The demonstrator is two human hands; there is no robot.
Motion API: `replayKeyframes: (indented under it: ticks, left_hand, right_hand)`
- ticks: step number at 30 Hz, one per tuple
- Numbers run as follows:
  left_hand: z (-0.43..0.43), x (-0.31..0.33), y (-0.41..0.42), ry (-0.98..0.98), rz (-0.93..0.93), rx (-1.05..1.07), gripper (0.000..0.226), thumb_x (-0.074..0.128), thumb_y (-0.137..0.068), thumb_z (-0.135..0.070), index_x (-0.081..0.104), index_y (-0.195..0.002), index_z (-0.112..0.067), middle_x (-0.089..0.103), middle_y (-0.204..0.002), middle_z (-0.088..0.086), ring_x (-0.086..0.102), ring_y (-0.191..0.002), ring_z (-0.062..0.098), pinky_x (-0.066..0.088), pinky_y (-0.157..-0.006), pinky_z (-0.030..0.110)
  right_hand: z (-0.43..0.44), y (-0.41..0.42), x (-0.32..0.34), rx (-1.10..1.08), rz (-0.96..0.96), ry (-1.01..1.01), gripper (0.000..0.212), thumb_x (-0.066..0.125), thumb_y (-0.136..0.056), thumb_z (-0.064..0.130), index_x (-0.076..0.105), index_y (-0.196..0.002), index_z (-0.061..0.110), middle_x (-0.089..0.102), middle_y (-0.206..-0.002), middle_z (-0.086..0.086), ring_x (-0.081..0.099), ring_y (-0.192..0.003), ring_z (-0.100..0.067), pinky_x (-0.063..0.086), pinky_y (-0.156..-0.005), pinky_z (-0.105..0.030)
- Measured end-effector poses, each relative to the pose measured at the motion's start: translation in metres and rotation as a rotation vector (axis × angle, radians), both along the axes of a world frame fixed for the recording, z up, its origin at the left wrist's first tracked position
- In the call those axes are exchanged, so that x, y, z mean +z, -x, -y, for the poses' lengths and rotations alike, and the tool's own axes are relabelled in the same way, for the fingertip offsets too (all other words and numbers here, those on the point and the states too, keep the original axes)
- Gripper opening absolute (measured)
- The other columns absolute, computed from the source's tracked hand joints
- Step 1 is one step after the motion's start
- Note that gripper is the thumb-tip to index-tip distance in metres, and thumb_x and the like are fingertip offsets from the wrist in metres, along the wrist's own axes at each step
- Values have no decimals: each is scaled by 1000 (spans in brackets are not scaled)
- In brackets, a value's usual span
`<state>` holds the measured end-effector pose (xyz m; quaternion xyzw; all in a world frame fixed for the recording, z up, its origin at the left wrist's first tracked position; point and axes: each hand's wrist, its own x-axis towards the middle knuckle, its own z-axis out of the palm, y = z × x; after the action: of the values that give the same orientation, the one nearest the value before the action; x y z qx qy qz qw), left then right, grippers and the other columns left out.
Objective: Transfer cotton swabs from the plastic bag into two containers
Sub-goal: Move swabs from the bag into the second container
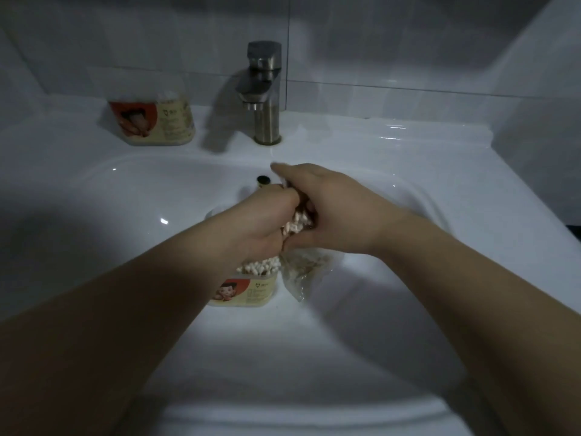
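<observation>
The head view shows both hands meeting over the basin of a glossy white ceramic sink (408,171), with the transfer step under way. The left hand (264,221) has its grip curled round a bunch of white-tipped cotton swabs (297,223). The right hand (336,212) closes its grip from the other side on the neck of a clear, crinkled plastic bag (306,272), which hangs limp below it with more swabs showing dimly through the film. Directly under the left hand, down in the basin, stands the near container (251,289), a small clear plastic tub with a cream and red cartoon label. It is open and packed with upright swabs, so it looks close to full. The far container (154,121), of the same make, sits on the white glazed surface behind the basin, left of a brushed-steel square tap (264,89); whether it is filled or lidded is too dim to tell. The next move likely calls for drawing the bunch free without snagging the thin film, keeping the slim sticks parallel, then lowering them into whichever tub has room.
</observation>
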<state>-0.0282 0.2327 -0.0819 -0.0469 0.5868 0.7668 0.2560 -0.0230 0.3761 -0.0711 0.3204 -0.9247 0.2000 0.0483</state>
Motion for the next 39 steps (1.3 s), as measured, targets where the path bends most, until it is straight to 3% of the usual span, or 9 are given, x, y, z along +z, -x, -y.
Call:
replayKeyframes:
  ticks: [3,8,13,15,18,24,32,36,39]
  left_hand:
    - [2,-1,-1,-1,-22,-31,25,44,-100,4,64,-88,-5,71,-78,13,73,-75,18,59,-65,29]
    - [0,-2,2,83,-14,102,21,55,-103,-12,60,-83,-12,58,-63,2,57,-48,9,43,-42,19]
    - [11,-6,14,97,33,258,23,65,-99,-28,55,-80,-20,43,-47,-8,40,-36,5,38,-42,16]
    - [13,-7,16,82,41,266,23,67,-98,-31,55,-81,-21,45,-49,-9,41,-38,6,40,-43,18]
    - [13,-7,16,63,37,252,23,72,-95,-30,57,-81,-19,48,-53,-7,45,-42,6,42,-45,20]
    - [10,-12,14,110,-36,208,28,74,-92,-9,53,-79,-21,50,-54,-2,47,-45,9,45,-46,18]
    - [10,-8,9,165,-51,146,21,74,-93,-12,56,-87,-21,53,-56,-1,49,-44,10,47,-47,18]
    - [9,-8,7,181,-42,121,18,73,-93,-12,58,-90,-20,54,-58,-1,50,-45,8,48,-48,18]
    - [9,-8,7,197,-50,93,18,74,-93,-12,58,-88,-20,54,-65,0,51,-45,7,48,-48,19]
  right_hand:
    - [3,1,2,-32,-75,13,79,92,-64,38,58,-131,14,64,-114,-4,61,-98,-19,51,-88,-38]
    - [-4,-2,5,-66,12,61,99,87,-66,55,45,-149,19,58,-132,2,57,-112,-8,44,-93,-17]
    - [-14,1,9,-296,-83,75,16,62,-90,33,71,-92,20,66,-74,10,63,-73,-12,45,-63,-17]
    - [-18,3,5,-358,4,-78,19,58,-87,25,72,-79,16,67,-70,1,63,-73,-21,46,-62,-26]
    - [-16,2,-4,-305,220,-327,21,57,-86,18,77,-89,23,70,-84,5,63,-83,-21,51,-76,-29]
    - [-3,1,-21,-133,436,-456,24,52,-83,7,70,-98,8,71,-100,-10,63,-98,-31,53,-85,-39]
    - [14,-3,-36,59,449,-629,9,56,-97,20,59,-93,13,67,-105,-7,59,-91,-21,47,-80,-30]
    - [17,-6,-44,53,438,-686,3,59,-92,18,57,-90,18,65,-97,-5,64,-88,-25,57,-82,-39]
    - [15,-4,-45,16,379,-650,5,60,-91,15,57,-92,19,58,-87,1,60,-80,-20,48,-63,-28]
